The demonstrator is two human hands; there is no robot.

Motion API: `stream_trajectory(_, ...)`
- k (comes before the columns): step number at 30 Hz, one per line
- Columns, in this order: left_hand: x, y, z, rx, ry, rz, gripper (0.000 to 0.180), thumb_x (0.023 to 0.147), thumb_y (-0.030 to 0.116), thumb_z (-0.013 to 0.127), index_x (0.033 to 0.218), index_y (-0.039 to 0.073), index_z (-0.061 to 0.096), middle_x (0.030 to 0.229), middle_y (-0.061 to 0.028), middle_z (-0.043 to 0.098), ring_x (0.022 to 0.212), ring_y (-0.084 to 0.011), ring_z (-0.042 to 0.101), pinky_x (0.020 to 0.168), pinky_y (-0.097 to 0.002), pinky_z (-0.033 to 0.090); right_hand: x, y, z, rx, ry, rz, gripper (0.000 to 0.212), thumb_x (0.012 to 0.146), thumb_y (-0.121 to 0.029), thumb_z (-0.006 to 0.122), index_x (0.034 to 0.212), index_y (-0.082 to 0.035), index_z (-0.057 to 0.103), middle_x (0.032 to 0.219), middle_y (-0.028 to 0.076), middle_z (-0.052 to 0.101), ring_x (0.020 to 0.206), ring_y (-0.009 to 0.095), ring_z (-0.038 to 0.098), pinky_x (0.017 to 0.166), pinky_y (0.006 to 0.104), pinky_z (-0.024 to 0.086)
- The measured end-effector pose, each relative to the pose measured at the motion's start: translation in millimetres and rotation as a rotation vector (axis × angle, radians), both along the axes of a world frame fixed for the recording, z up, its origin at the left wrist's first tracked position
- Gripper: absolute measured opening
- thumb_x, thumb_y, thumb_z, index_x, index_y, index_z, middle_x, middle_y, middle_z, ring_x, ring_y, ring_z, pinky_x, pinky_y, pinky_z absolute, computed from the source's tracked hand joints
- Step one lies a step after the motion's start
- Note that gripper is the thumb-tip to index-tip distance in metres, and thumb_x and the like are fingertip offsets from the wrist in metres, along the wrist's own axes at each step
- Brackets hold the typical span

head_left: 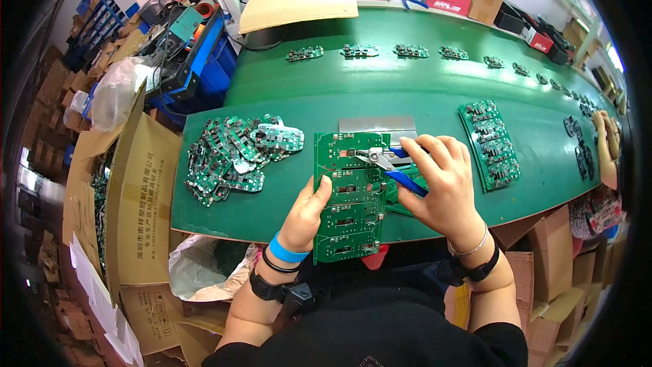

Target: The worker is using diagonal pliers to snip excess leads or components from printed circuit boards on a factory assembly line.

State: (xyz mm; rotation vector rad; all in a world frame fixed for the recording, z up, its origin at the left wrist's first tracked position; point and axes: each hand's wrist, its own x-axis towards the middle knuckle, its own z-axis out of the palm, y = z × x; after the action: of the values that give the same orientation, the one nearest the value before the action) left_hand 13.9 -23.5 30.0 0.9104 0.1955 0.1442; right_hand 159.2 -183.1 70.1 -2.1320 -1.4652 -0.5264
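Green circuit panel [350, 205] pinched in the left hand [304, 219]; right hand [443, 187] wrapped around blue-handled cutters [406, 181].

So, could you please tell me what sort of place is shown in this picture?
Probably an electronics assembly workshop: small circuit boards line a long green belt, more boards lie heaped on the worktop, and the person's right hand holds blue-handled cutters at a circuit-board panel.
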Motion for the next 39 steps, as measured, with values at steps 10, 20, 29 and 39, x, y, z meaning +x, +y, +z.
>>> stream_trajectory(10, 0, 1, -7, 0.114, -0.004, 0.062, 0.048, 0.1, 0.03, 0.029, 0.141, 0.007, 0.022, 0.13, -0.0179, 0.045, 0.114, -0.0289, 0.051, 0.094, -0.0433, 0.046, 1, 2, 0, -0.019, 0.016, 0.006, 0.055, 0.062, -0.022, 0.068, 0.114, -0.007, 0.056, 0.101, 0.008, 0.055, 0.092, 0.027, 0.05, 0.082, 0.039, 0.038)
stream_trajectory(20, 0, 0, -8, 0.143, 0.014, 0.119, 0.041, 0.1, 0.026, 0.036, 0.133, 0.002, 0.038, 0.123, -0.0089, 0.052, 0.11, -0.0158, 0.05, 0.094, -0.0296, 0.041, 0, 1, -5, -0.034, 0.001, -0.008, 0.055, 0.061, -0.02, 0.069, 0.113, -0.006, 0.057, 0.1, 0.009, 0.055, 0.091, 0.027, 0.05, 0.08, 0.0387, 0.038)
stream_trajectory(29, -1, 1, -7, 0.13, 0.025, 0.099, 0.041, 0.099, 0.028, 0.037, 0.132, 0.002, 0.039, 0.123, -0.0084, 0.052, 0.11, -0.015, 0.05, 0.094, -0.0292, 0.04, 1, -2, -2, -0.027, -0.143, -0.018, 0.059, 0.06, -0.022, 0.071, 0.116, -0.008, 0.057, 0.1, 0.008, 0.054, 0.088, 0.025, 0.05, 0.078, 0.0384, 0.037)
stream_trajectory(39, -3, 4, -9, 0.216, 0.035, 0.043, 0.044, 0.099, 0.03, 0.034, 0.135, 0.004, 0.036, 0.124, -0.0112, 0.051, 0.113, -0.0187, 0.05, 0.096, -0.0341, 0.042, 8, -4, 2, 0.086, -0.093, 0.031, 0.05, 0.058, -0.016, 0.073, 0.106, -0.006, 0.062, 0.092, 0.008, 0.057, 0.077, 0.024, 0.054, 0.068, 0.035, 0.042)
